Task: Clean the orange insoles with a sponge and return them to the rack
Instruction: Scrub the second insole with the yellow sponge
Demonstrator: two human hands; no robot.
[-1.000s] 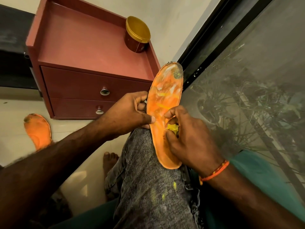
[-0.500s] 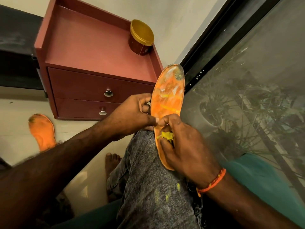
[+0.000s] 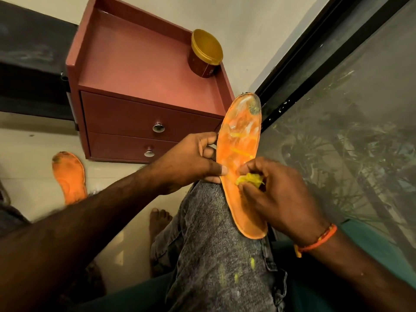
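Red drawer cabinet (image 3: 144, 122) beside dark window (image 3: 351, 122).

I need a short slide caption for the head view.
Left hand steadies an orange insole on the knee; right hand rubs it with a yellow sponge.

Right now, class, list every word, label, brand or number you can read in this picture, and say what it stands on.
No text can be read anywhere.
The gold-lidded jar on the red cabinet carries a small label, too blurred to read.
The insole on the knee and the insole on the floor show only stains, no print.

Home room, drawer cabinet (image 3: 139, 104), tiled floor (image 3: 29, 158)
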